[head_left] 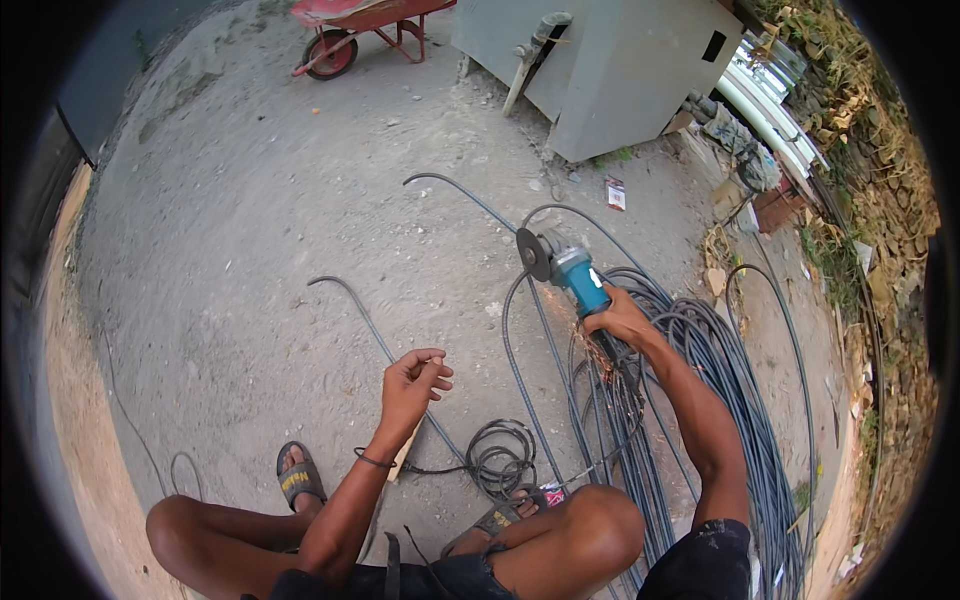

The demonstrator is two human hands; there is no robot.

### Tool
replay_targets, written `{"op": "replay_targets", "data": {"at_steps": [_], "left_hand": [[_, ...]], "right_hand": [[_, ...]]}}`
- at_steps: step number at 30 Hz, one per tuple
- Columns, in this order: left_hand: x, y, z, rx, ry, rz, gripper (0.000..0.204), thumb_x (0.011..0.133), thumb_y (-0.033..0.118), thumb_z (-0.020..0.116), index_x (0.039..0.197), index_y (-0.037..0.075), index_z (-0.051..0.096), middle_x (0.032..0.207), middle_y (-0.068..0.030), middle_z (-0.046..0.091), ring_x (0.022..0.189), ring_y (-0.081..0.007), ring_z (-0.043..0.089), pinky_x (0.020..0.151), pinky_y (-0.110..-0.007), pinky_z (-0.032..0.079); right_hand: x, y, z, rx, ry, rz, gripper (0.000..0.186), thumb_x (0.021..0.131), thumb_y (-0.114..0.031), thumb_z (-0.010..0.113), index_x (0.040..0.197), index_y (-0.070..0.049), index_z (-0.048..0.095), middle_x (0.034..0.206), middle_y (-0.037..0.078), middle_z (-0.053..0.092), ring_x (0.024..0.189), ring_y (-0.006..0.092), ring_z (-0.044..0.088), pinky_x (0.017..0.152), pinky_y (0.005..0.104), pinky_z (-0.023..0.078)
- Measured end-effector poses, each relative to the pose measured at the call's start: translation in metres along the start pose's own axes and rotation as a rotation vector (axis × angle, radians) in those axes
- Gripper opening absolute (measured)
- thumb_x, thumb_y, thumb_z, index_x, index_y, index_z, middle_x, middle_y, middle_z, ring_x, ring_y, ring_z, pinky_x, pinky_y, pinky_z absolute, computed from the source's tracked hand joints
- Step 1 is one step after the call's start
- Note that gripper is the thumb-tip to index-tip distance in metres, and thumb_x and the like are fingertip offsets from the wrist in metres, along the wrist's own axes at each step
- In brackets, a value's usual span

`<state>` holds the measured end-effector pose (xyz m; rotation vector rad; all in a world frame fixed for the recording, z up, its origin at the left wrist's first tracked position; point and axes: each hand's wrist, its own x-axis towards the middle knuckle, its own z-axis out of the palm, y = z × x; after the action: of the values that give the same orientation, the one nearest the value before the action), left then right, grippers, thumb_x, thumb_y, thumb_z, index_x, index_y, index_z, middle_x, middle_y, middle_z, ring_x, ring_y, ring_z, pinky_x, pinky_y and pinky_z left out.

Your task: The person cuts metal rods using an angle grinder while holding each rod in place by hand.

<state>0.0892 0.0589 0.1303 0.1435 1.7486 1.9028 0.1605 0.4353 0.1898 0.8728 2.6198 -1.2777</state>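
My right hand (622,322) is wrapped round the teal body of an angle grinder (582,280). Its dark cutting disc (533,254) meets one of the steel bars (543,310), and orange sparks (606,368) spray back beneath my right forearm. My left hand (412,388) hovers over the ground to the left, fingers loosely bent and apart, with nothing seen in it. Behind that hand runs a single ribbed bar (367,318) with a hooked far end. Another bar (458,186) curves away beyond the disc.
A big bundle of bent steel bars (735,400) lies to my right. Coiled black cable (500,455) rests between my sandalled feet. Farther off stand a grey metal cabinet (630,80) and a red wheelbarrow (372,14). White pipes (770,120) and dry leaves (880,300) line the right side.
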Motion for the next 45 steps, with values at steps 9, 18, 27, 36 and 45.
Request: {"op": "replay_targets", "data": {"at_steps": [9, 18, 27, 36, 45], "left_hand": [[-0.001, -0.006, 0.004, 0.014, -0.027, -0.026, 0.027, 0.103, 0.023, 0.061, 0.118, 0.002, 0.068, 0.094, -0.0105, 0.075, 0.077, -0.0155, 0.073, 0.062, -0.026, 0.053], [0.000, -0.007, 0.003, 0.025, -0.018, -0.024, 0.028, 0.103, 0.024, 0.061, 0.118, 0.001, 0.068, 0.094, -0.0107, 0.075, 0.077, -0.0154, 0.073, 0.063, -0.025, 0.053], [0.001, -0.009, 0.003, 0.016, -0.029, -0.036, 0.028, 0.103, 0.023, 0.061, 0.118, 0.000, 0.068, 0.094, -0.0103, 0.075, 0.077, -0.0151, 0.073, 0.064, -0.026, 0.054], [0.002, -0.011, 0.000, 0.025, -0.025, -0.042, 0.028, 0.103, 0.022, 0.060, 0.119, 0.000, 0.067, 0.095, -0.0106, 0.075, 0.078, -0.0153, 0.073, 0.065, -0.025, 0.054], [0.003, -0.011, -0.001, 0.015, -0.022, -0.045, 0.028, 0.103, 0.023, 0.060, 0.119, 0.000, 0.066, 0.096, -0.0113, 0.075, 0.078, -0.0155, 0.073, 0.065, -0.025, 0.054]], "right_hand": [[0.000, 0.002, 0.000, 0.004, -0.024, 0.005, 0.057, 0.058, -0.016, 0.081, 0.108, 0.002, 0.063, 0.087, 0.009, 0.066, 0.079, 0.0205, 0.063, 0.077, 0.0331, 0.050], [0.000, 0.004, 0.000, 0.051, -0.057, 0.002, 0.060, 0.056, -0.021, 0.082, 0.109, 0.002, 0.065, 0.092, 0.011, 0.067, 0.083, 0.0231, 0.064, 0.078, 0.0357, 0.050], [0.000, 0.002, 0.002, 0.022, -0.038, 0.008, 0.062, 0.056, -0.022, 0.082, 0.111, 0.002, 0.065, 0.094, 0.011, 0.068, 0.086, 0.0243, 0.064, 0.081, 0.0358, 0.050], [0.001, -0.001, 0.001, 0.011, -0.047, 0.012, 0.060, 0.056, -0.018, 0.081, 0.110, 0.001, 0.063, 0.091, 0.009, 0.066, 0.081, 0.0220, 0.063, 0.078, 0.0339, 0.050], [0.003, 0.003, 0.001, 0.009, -0.047, 0.006, 0.065, 0.056, -0.021, 0.082, 0.114, 0.003, 0.065, 0.095, 0.013, 0.069, 0.085, 0.0249, 0.065, 0.081, 0.0359, 0.051]]}}
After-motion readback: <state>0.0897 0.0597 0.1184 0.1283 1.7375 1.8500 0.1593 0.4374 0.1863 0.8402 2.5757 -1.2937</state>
